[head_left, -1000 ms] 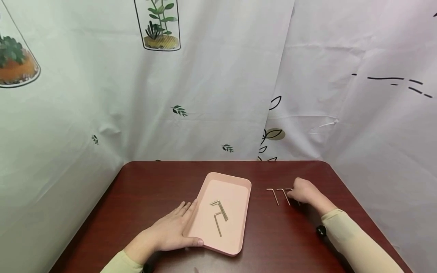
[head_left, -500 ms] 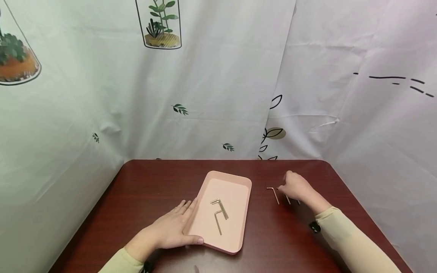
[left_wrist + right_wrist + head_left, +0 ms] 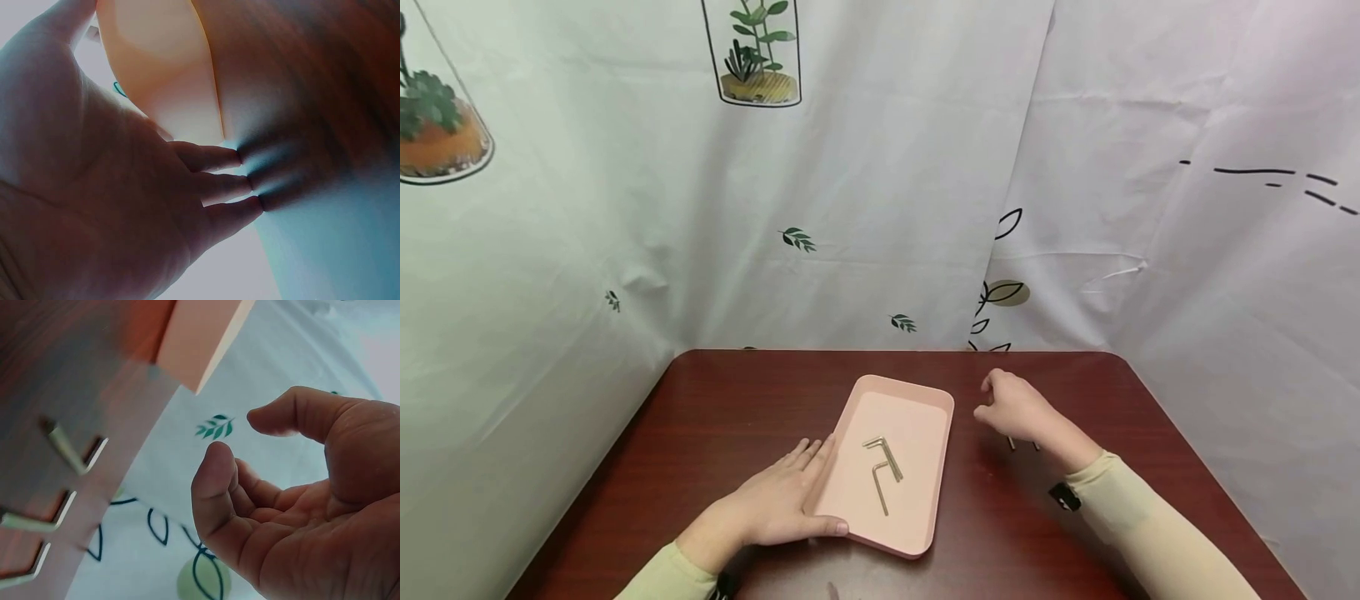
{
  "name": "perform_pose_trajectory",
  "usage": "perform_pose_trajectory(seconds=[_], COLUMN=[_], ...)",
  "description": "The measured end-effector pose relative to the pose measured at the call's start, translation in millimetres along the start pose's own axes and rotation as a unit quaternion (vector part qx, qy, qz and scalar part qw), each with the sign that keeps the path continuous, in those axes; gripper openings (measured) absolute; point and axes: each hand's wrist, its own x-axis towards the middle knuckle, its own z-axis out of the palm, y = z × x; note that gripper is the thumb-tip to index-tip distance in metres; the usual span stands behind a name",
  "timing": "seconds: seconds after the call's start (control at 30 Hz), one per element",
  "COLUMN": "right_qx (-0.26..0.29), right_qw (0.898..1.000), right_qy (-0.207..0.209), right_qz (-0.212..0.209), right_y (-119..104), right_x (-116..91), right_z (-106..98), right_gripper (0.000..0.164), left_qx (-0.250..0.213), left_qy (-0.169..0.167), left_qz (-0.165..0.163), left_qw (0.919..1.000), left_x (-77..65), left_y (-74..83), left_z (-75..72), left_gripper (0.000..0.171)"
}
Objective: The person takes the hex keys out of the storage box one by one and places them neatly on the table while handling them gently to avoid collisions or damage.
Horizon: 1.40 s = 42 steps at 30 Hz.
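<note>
Standing by the desk (image 3: 745,400), I see the person's right hand (image 3: 1018,408) poised over a short row of L-shaped keys (image 3: 31,523), while the left hand (image 3: 782,500) lies along the pink tray (image 3: 927,458). That right hand is far the nearer of the two to the row; the left is across on the tray's other side. In the head view the right hand hides most of the row, leaving two shaft ends peeping out on its near side, but from the right wrist I count three, side by side, long arms running back toward the person and short arms turned toward the tray. So what matters, I'd judge, is that the keys sit just right of the tray, beneath the hand and behind its fingertips, which point leftward past them. Thumb and forefinger stand apart with nothing between them, the other fingers loosely bent. The left hand is spread, fingers straight beside the tray's long wall, thumb at the near corner, gripping nothing that I can make out. Inside the tray, a nested pair (image 3: 891,460) lies just beyond a lone key (image 3: 880,490), long arms slanting roughly like the tray's own length.
</note>
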Motion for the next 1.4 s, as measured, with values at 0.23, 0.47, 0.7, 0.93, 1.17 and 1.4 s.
perform_pose_trajectory(seconds=[0.23, 0.47, 0.7, 0.93, 1.17, 1.4], right_qx=[0.014, 0.017, 0.027, 0.019, 0.007, 0.006], right_qw=[1.000, 0.999, 0.997, 0.997, 0.996, 0.995], right_qy=[-0.007, -0.016, -0.028, -0.028, -0.033, -0.039], right_qz=[-0.019, -0.049, -0.064, -0.076, -0.082, -0.093], right_y=[-19, -34, -47, -58, -66, -73], right_x=[-1, -1, -1, 1, 1, 1], right_z=[6, 14, 20, 25, 31, 37], right_gripper=[0.032, 0.026, 0.031, 0.031, 0.031, 0.031], left_qx=[-0.002, -0.007, -0.006, -0.005, -0.006, -0.005], left_qy=[0.000, 0.001, 0.000, 0.001, 0.002, 0.002], left_qz=[-0.001, -0.002, -0.002, -0.002, -0.003, -0.001], left_qw=[1.0000, 1.0000, 1.0000, 1.0000, 1.0000, 1.0000], left_x=[-0.5, -1.4, -2.3, -2.6, -2.0, -2.2], left_y=[-0.4, 0.1, 0.6, 0.4, 0.5, 1.2], left_z=[0.2, 0.5, 0.7, 0.4, 0.4, -0.2], left_gripper=[0.128, 0.128, 0.128, 0.128, 0.128, 0.129])
